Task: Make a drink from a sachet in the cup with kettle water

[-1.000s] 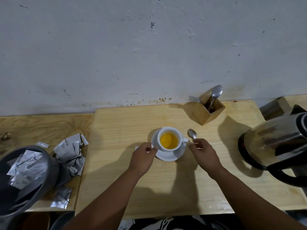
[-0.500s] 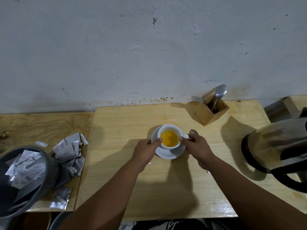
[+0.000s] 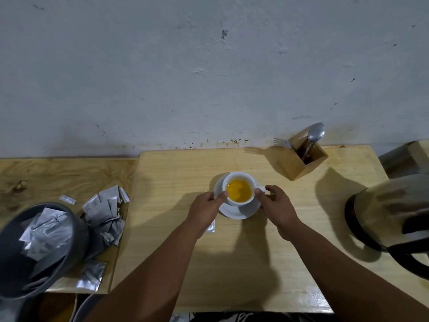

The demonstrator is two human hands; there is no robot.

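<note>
View from above the table [image 3: 232, 263], read left to right. At far left, a dark bin [image 3: 34, 247] holding silver wrappers; beside it, a loose heap of silver sachets [image 3: 104, 212] on the lower wooden surface. Just under the left wrist a sliver of a silver sachet [image 3: 211, 226] shows, probably the emptied one, though too little is visible to be sure. Centre: the left hand [image 3: 204, 212] rests its fingertips on the rim of the white cup [image 3: 240, 176], its grasp partial. The cup stands upright on its saucer [image 3: 234, 213] and holds an orange-yellow drink [image 3: 239, 190]. The right hand [image 3: 278, 208] closes thumb and forefinger about the cup's handle; whether it also conceals a spoon cannot be told. Behind and to the right, a wooden cutlery holder [image 3: 299, 166] with a spoon and fork. At far right, the steel kettle [image 3: 392, 214], standing well apart from the cup.

Judged stage: powder and water appear already combined, the colour looking even. What seems left is lifting or presenting the cup and clearing the wrapper.
</note>
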